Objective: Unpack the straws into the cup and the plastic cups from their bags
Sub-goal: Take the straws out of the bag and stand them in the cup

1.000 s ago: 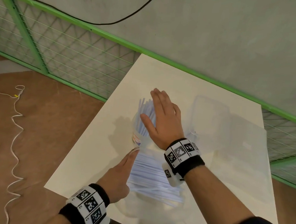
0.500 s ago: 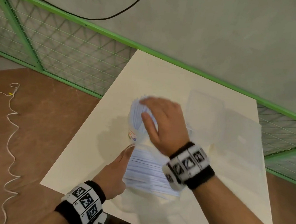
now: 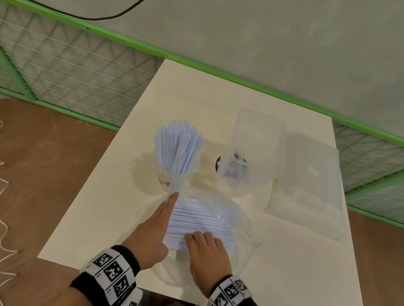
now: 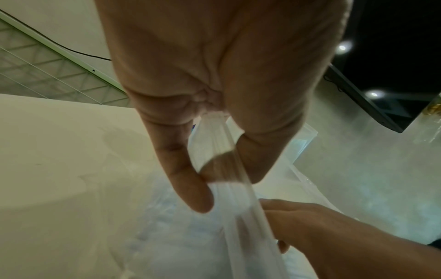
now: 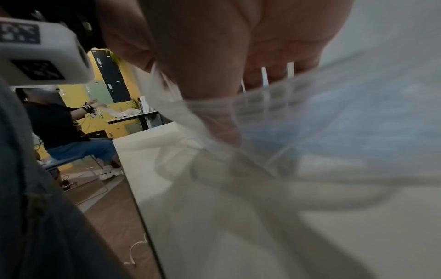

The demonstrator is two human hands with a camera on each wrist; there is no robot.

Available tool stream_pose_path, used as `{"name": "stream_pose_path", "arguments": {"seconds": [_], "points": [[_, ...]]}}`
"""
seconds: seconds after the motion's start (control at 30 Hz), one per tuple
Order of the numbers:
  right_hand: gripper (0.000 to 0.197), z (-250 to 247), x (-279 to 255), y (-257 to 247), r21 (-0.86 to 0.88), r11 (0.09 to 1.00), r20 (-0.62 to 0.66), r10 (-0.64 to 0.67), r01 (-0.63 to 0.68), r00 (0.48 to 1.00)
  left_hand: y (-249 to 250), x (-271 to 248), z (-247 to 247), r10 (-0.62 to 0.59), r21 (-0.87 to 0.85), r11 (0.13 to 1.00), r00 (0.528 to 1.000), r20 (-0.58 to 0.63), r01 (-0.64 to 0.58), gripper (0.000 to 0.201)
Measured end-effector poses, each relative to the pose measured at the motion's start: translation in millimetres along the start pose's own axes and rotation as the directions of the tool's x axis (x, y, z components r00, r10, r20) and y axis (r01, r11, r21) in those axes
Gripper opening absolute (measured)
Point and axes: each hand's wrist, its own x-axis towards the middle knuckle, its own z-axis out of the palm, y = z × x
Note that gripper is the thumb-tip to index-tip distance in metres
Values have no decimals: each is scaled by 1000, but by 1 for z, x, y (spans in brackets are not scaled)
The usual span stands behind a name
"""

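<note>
Straws [image 3: 176, 150] stand upright in the cup [image 3: 168, 178]. Left hand [image 3: 151, 232] pinches the straw bag [image 3: 225, 205] edge; right hand [image 3: 206, 255] grips its straws.

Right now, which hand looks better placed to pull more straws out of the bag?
Probably the right hand: its fingers rest on the straws in the bag. The left hand is busy pinching the bag's edge.

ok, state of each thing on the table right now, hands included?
cup: upright, packed with standing straws
straw bag: lying flat, open, straws left inside
left hand: pinches the bag's edge
right hand: fingers on the straws in the bag
bagged plastic cups: unopened
flat bag: lying at right
</note>
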Motion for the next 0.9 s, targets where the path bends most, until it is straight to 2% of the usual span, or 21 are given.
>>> {"name": "stream_pose_path", "arguments": {"seconds": [0.13,0.3,0.9], "points": [[47,2,5,-2,-3,998,-21,59,-60,998,0,-2,-2,-14,-3,1000,1000,-13,14,113],[53,-1,7,-1,54,995,-21,80,-79,997,-3,-7,-2,-19,1,1000,1000,-13,19,114],[40,-3,19,-4,7,995,7,99,-99,995,-4,-10,-5,9,-5,1000,1000,-26,-9,111]]}}
